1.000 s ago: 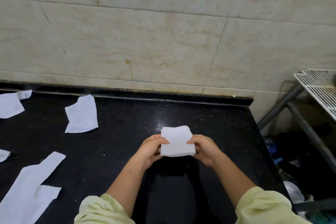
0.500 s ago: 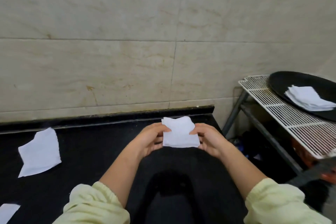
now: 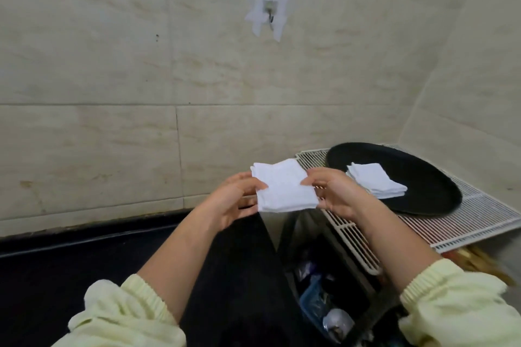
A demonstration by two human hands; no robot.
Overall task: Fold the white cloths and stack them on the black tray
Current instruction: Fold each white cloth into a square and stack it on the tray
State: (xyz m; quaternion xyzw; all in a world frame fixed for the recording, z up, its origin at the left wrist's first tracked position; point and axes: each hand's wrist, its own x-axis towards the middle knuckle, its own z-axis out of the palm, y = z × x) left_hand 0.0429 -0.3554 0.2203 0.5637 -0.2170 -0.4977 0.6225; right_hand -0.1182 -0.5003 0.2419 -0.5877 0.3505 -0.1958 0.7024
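Plainly, the small folded white cloth [image 3: 284, 190] was off the black stone countertop [image 3: 84, 276] and held in the air between both hands, over the gap between the counter's end and the white wire rack [image 3: 479, 220]. The left hand [image 3: 231, 201] pinched its left edge, thumb on top and fingers curled beneath. The right hand [image 3: 335, 191] pinched the right edge the same way. The cloth was nearly square, its edges slightly askew to the wall. The round black tray [image 3: 423, 175] sat on the rack, to the right of the hands and a little beyond them. A stack of folded white cloths [image 3: 376, 182] lay on its left part, just past the right knuckles. The right hand was nearer, so placing would likely need a short carry rightward and forward, turning the cloth to match the stack's diagonal corners.
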